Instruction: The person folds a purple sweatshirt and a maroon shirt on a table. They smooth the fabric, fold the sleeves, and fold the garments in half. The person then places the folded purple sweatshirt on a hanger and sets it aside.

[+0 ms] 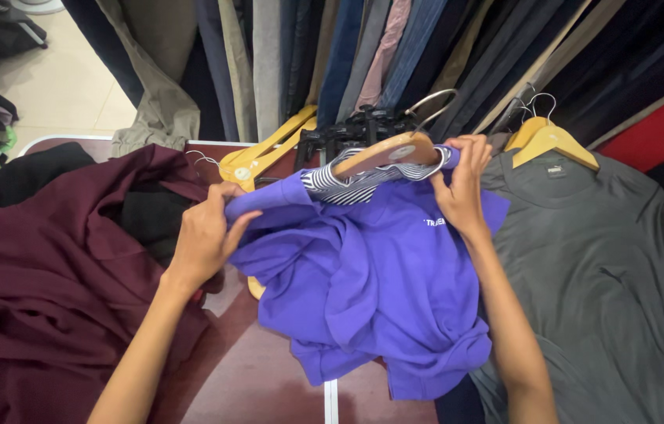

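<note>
Desk (pixel 269 385): dark red surface, nearest the viewer; a white seam strip runs along its near edge below the purple shirt.
Purple shirt (pixel 371 298): lies bunched on the desk between both forearms, its lower folds hanging toward the near edge; its striped collar (pixel 348 187) is turned up at the far end.
Left hand (pixel 206 235): grip clamped on the left shoulder of the purple shirt, fabric pinched between thumb and fingers.
Right hand (pixel 461 188): grip clamped on the right shoulder of the purple shirt, fingertips pressing the cloth at the end of the wooden hanger.
Wooden hanger (pixel 387 153): sits inside the collar of the purple shirt, tilted, its metal hook pointing away from the viewer toward the rack.
Maroon garment (pixel 41 267): heaped on the desk to the left, touching the left forearm; a black garment (pixel 151 220) lies partly under it.
Grey shirt (pixel 599 267): spread flat to the right, just beside the right forearm, mounted on a yellow wooden hanger (pixel 548 141).
Spare hangers (pixel 269 153): yellow wooden ones lie beyond the left hand, with black plastic ones (pixel 348 129) just behind them.
Hanging trousers (pixel 332 55): a dense row of dark, beige and blue legs fills the far background.
Floor (pixel 57 86): pale tiles, far left.
</note>
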